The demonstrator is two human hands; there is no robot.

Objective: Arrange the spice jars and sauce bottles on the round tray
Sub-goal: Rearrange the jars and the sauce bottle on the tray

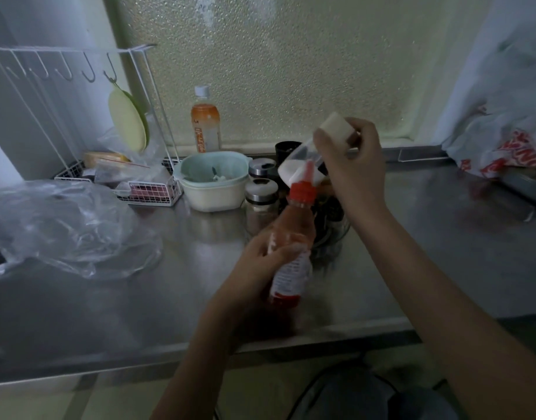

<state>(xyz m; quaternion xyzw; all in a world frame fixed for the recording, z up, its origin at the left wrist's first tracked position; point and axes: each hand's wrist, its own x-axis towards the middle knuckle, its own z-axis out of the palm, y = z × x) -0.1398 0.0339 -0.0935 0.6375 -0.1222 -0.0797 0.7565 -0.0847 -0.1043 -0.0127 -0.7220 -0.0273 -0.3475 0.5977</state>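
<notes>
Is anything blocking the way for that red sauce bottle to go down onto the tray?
Partly. The left hand holds the red sauce bottle in front of the round tray. The right hand holds a white-capped jar tilted above it, and dark jars already stand there. Free space is mostly hidden.

Left hand: positioned at centre frame, forearm entering from the lower edge and angled up to the right. Fingers and thumb are wrapped around the body of a red-capped plastic sauce bottle, holding it tilted with the cap uppermost.

Right hand: positioned upper right of centre, forearm entering from the lower right corner. Fingers are curled around a tilted clear jar with a white lid, raised above the left hand.
</notes>
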